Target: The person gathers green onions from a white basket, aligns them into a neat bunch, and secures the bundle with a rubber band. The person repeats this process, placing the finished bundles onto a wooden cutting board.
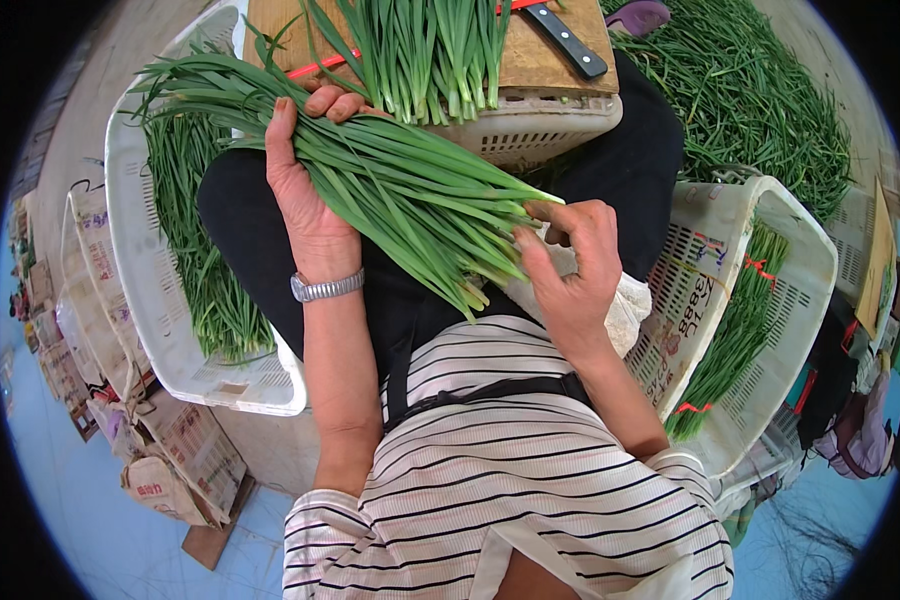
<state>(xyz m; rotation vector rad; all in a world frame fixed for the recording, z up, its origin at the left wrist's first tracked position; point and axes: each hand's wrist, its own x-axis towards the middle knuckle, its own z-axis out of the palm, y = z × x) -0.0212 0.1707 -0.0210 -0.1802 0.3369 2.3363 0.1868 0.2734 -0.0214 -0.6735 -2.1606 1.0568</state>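
My left hand (311, 176) grips a thick bunch of Chinese chives (390, 180) slantwise above my lap, leaves to the upper left. At the pale stem ends, the thumb and fingers of my right hand (577, 262) pinch at a few stems. Another bundle of chives (427, 60) lies on a wooden board (555, 64) just beyond, stem ends towards me. Beside that bundle rests a knife with a black riveted handle (566, 41). A red strip (322, 64) shows under the leaves on the board. Behind my right hand, a whitish cloth (630, 307) is partly hidden.
The board sits on an upturned plastic crate (521, 139). A white crate (131, 225) on the left holds loose chives (202, 247); one on the right (791, 360) holds chives tied with red bands (727, 337). A large chive heap (742, 97) and purple scoop-like object (640, 16) lie at upper right.
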